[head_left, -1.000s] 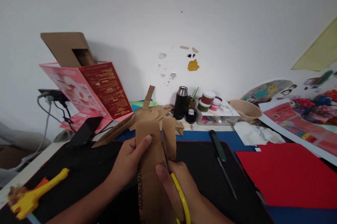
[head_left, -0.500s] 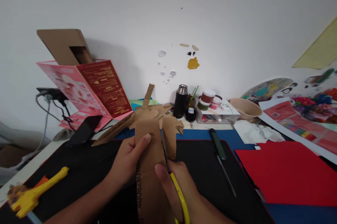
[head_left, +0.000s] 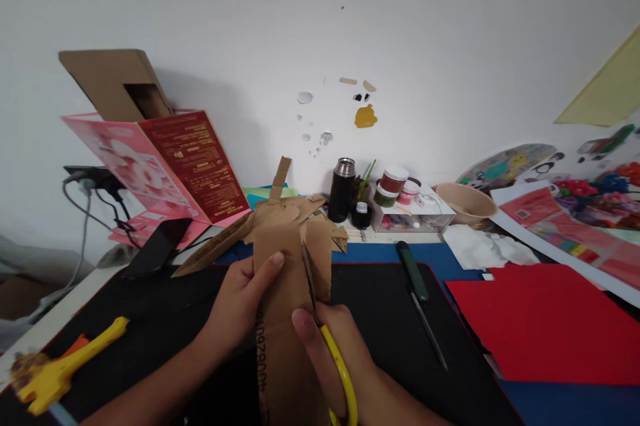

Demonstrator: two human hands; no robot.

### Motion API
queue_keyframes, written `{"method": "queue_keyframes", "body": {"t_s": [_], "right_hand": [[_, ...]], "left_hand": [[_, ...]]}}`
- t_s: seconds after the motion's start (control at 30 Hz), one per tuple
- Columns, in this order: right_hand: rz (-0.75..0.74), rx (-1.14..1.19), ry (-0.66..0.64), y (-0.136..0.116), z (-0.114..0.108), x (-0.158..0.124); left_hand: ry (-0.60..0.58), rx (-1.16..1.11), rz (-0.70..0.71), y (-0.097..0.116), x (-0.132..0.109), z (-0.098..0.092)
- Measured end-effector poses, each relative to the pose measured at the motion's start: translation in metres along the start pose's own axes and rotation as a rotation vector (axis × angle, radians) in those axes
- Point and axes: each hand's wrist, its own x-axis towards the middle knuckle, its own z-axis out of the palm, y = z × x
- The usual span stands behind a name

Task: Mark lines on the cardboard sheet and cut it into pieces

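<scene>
A long piece of brown cardboard (head_left: 285,339) with printed digits along its left edge stands tilted in front of me. My left hand (head_left: 247,293) grips its left side, thumb flat on the near face and fingers hidden behind. In my right hand (head_left: 345,346) are yellow-handled scissors (head_left: 340,366), their blades in a slit running down from the cardboard's top edge. Right of the slit, a flap (head_left: 319,256) of the cardboard is partly separated. The far ends of my right fingers are behind the cardboard.
Cardboard scraps (head_left: 280,213) lie behind my hands. A green-handled knife (head_left: 414,273) and red paper (head_left: 545,323) are on the right. A yellow giraffe-shaped object (head_left: 65,369) is at left, near a phone (head_left: 159,246). Farther back stand a black bottle (head_left: 343,193) and paint jars (head_left: 393,183).
The scissors' blades sit slightly farther up and left in the slit. Both hands keep their grip, and the whole view has shifted a little.
</scene>
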Motion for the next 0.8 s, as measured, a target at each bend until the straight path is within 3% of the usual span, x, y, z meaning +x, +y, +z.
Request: {"method": "queue_keyframes", "body": {"t_s": [0.43,0.8], "right_hand": [[0.004,0.098,-0.081,-0.005,-0.017,0.003],[-0.012,0.135,-0.077,-0.002,-0.024,0.006]], "left_hand": [[-0.002,-0.096,-0.036,-0.007,0.003,0.001],[0.028,-0.044,0.009,-0.005,0.004,0.000]]}}
